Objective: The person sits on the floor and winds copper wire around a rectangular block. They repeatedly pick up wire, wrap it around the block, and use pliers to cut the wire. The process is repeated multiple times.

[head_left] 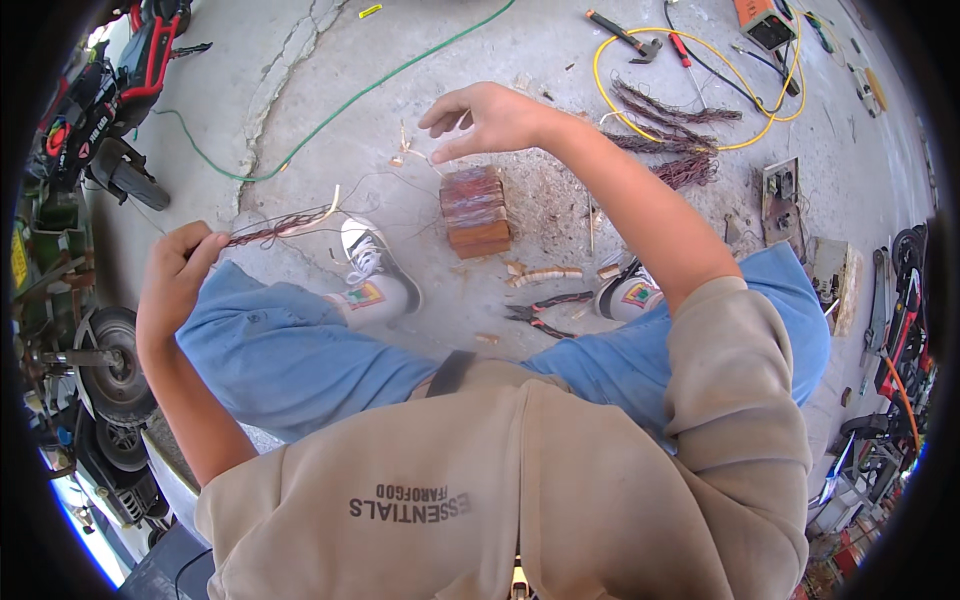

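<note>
My left hand [177,278] is closed, pinching one end of a bundle of thin reddish-brown wire [275,229] beside my left knee. Loose strands run from the bundle toward a rectangular block wound with reddish-brown wire [474,208], which stands on the concrete between my feet. Over the far side of that block hovers my right hand [485,120], its thumb and fingers apart and nothing plainly held. Pale torn scraps [405,150] lie just left of it. Pliers with red and black handles [548,313] rest on the ground by my right shoe.
Several dark wire bundles [675,135] lie at the far right, near a yellow hose [600,75], a claw hammer [625,38] and a red-handled screwdriver [685,60]. A green cord [375,82] crosses the cracked concrete. Wheels and machine parts [115,365] line the left side.
</note>
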